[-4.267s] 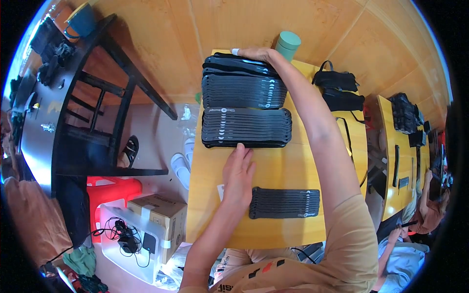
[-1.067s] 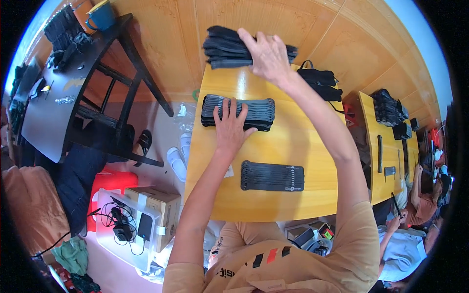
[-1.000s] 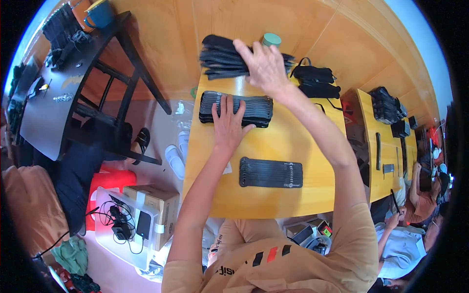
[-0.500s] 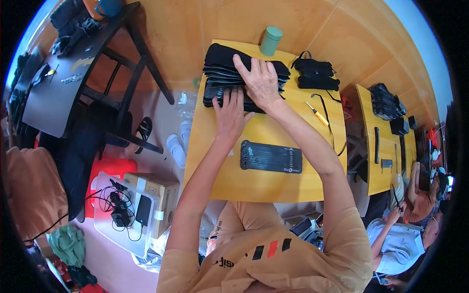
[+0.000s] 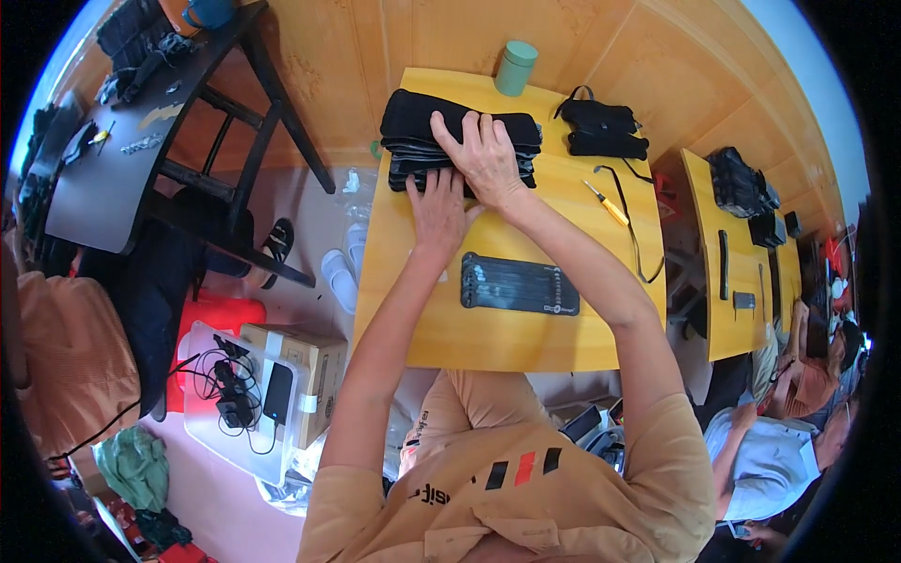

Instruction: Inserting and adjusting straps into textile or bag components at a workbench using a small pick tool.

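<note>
A stack of black folded flat pieces point(image 5: 404, 127) stands at the far left of the yellow table, with cloth-like layers showing at its front. Across its top lies my right hand point(image 5: 490, 167), thumb and fingers apart. My left hand point(image 5: 439, 208) touches the stack's lower front side with fingers stretched out; whatever its fingertips reach is partly hidden. Nearer to me, apart from both hands, a dark ribbed flat bundle point(image 5: 519, 284) with rounded folds at its left end lies on the table.
A green canister point(image 5: 515, 68) stands at the back edge. Right of the stack are a black pouch point(image 5: 605, 129), a yellow-handled pointed tool point(image 5: 612, 208) and a thin black strap point(image 5: 631, 225). A clear bin of cables point(image 5: 235, 403) is at lower left. People sit on both sides.
The gap between the stack's upper and lower layers has closed, and the stack looks more compact. My right hand has shifted slightly left and down with the upper layers. The view has tilted slightly.
</note>
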`<state>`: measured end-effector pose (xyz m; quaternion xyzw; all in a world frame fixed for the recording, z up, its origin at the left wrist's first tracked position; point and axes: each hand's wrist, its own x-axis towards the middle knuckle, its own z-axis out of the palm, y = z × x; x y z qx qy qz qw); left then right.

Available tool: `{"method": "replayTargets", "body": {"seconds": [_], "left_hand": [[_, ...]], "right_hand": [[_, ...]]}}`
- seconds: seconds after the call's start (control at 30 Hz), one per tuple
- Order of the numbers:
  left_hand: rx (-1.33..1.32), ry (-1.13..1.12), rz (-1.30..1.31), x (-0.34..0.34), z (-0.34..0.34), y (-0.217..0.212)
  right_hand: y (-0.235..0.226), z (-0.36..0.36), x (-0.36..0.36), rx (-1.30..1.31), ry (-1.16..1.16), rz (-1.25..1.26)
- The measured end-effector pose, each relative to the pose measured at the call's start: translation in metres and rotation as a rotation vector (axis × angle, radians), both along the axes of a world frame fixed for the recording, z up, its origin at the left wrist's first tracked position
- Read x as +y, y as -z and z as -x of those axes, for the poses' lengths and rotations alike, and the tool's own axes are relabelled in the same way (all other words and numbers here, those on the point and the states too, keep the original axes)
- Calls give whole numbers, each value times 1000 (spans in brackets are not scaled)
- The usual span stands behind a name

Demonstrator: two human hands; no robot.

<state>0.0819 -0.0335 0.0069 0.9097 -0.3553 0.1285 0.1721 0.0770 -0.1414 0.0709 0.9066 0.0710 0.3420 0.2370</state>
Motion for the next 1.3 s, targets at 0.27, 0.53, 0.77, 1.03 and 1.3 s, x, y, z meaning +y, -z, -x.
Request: {"method": "replayTargets", "body": {"seconds": [0.27, 0.53, 0.77, 1.03, 1.3], "left_hand": [[119, 205, 467, 37, -8, -21], [13, 247, 8, 51, -60, -98], [43, 209, -47, 40, -74, -92], [19, 276, 83, 33, -76, -93], [78, 253, 184, 35, -75, -89]], "right_hand": [[4, 6, -2, -48, 22, 4], [-3, 21, 14, 12, 64, -143], [-32, 47, 5, 59, -194, -510], [32, 52, -89, -255, 163, -2170], [22, 35, -63, -98, 57, -2744]]}}
